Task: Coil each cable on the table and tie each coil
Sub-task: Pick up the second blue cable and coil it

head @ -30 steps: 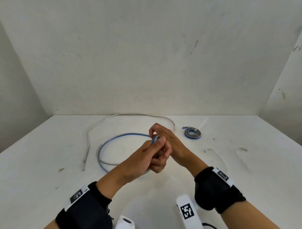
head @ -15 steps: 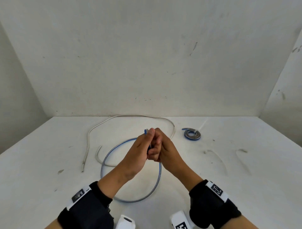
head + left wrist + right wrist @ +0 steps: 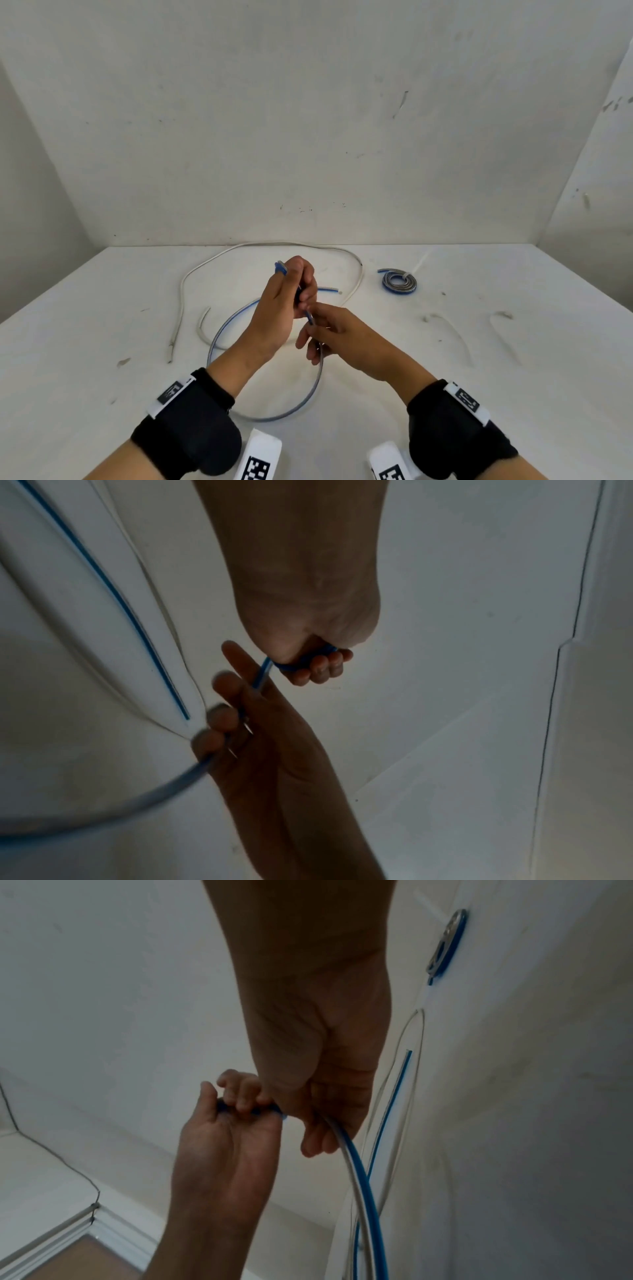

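A flat blue-and-grey cable (image 3: 274, 416) lies in one wide loop on the white table (image 3: 513, 394), its free end (image 3: 329, 290) behind my hands. My left hand (image 3: 294, 291) is raised above the table and grips a small wound bunch of this cable, a blue bend poking out above the knuckles (image 3: 280, 267). Just below and nearer me, my right hand (image 3: 313, 339) curls its fingers (image 3: 219, 715) round the running part of the cable (image 3: 356, 1164). In the right wrist view the left hand (image 3: 232, 1104) holds the blue bunch. A loose white cable (image 3: 219, 260) arcs along the back.
A small coiled blue-and-grey cable (image 3: 399, 282) with a white tie lies at the back right, also in the right wrist view as the coil (image 3: 445, 945). Walls close the table at the back and both sides. Dark scuff marks dot the right part of the table.
My hands were pressed together; the right hand has slid down the cable toward me, away from the left. The loop on the table has shifted and its free end now shows behind the hands.
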Available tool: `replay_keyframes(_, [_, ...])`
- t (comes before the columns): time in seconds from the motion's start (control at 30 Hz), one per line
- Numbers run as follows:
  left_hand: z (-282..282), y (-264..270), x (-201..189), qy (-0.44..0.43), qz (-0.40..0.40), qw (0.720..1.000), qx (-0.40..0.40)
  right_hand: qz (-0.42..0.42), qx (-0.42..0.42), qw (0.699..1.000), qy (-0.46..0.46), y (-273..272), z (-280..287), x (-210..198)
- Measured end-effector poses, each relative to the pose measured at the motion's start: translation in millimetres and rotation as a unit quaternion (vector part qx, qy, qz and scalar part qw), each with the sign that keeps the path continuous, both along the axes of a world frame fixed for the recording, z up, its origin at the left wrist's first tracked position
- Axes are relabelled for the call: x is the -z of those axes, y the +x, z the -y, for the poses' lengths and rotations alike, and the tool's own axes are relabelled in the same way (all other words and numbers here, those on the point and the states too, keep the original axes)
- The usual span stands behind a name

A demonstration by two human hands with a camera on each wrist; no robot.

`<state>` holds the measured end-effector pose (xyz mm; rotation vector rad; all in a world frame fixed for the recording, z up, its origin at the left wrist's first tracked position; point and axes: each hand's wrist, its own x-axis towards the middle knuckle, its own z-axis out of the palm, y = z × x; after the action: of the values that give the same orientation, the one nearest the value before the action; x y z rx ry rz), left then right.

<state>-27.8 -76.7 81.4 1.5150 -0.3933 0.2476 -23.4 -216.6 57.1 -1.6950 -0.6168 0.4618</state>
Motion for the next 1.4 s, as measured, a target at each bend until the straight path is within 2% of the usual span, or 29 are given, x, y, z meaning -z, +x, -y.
replay_keyframes(0.07, [-3.8, 2.5, 3.7, 0.053, 0.016, 0.997, -0.051, -0.035, 0.004, 0.999, 0.007, 0.2, 4.7, -0.2])
replay_keyframes(0.17, [-6.4, 6.5, 8.5, 0.066, 0.012, 0.993, -0.099, -0.079, -0.007, 0.997, 0.009, -3.5, 6.3, -1.0])
replay_keyframes(0.33, [1.3, 6.9, 9.8, 0.082, 0.023, 0.989, -0.125, -0.093, -0.043, 0.994, 0.023, -8.0, 3.5, -3.4])
replay_keyframes(0.43, [1.9, 9.1, 14.6, 0.126, 0.011, 0.984, -0.127, -0.089, -0.039, 0.995, 0.029, -6.0, 6.8, -7.5])
replay_keyframes(0.53, [-0.6, 12.7, 20.4, 0.188, 0.008, 0.974, -0.127, -0.092, -0.056, 0.991, 0.074, -4.7, 14.5, -13.5])
replay_keyframes(0.6, [-1.1, 15.0, 22.6, 0.197, -0.008, 0.972, -0.13, -0.076, -0.08, 0.991, 0.075, -6.9, 18.9, -16.8])
replay_keyframes(0.7, [-3.3, 18.5, 24.7, 0.198, -0.033, 0.969, -0.147, -0.002, -0.094, 0.996, 0.005, -12.1, 18.2, -16.5])
replay_keyframes(0.8, [-3.8, 20.1, 21.4, 0.148, -0.025, 0.977, -0.153, 0.056, -0.088, 0.993, -0.059, -14.9, 14.6, -11.2])
replay_keyframes(0.9, [-1.9, 17.7, 18.0, 0.11, -0.004, 0.981, -0.157, 0.074, -0.076, 0.991, -0.082, -17.2, 13.7, -11.8])
replay_keyframes(1.0, [0.1, 15.5, 18.0, 0.091, -0.003, 0.987, -0.132, 0.147, -0.052, 0.984, -0.088, -21.1, 8.7, -18.0])
replay_keyframes(1.1, [0.7, 12.2, 20.5, 0.095, -0.066, 0.992, -0.06, 0.253, 0.03, 0.965, -0.054, -16.2, 9.1, -22.6])
replay_keyframes(1.2, [0.7, 3.0, 28.7, 0.154, -0.151, 0.976, -0.035, 0.237, 0.065, 0.969, -0.004, -8.1, 17.0, -33.3])
replay_keyframes(1.3, [4.2, -2.6, 24.9, 0.134, -0.164, 0.977, -0.019, 0.196, 0.032, 0.98, 0.003, -8.4, 21.6, -48.4])
replay_keyframes(1.4, [5.9, -5.6, 14.2, 0.099, -0.141, 0.984, 0.049, 0.164, -0.005, 0.985, 0.056, -12.5, 21.2, -69.1])
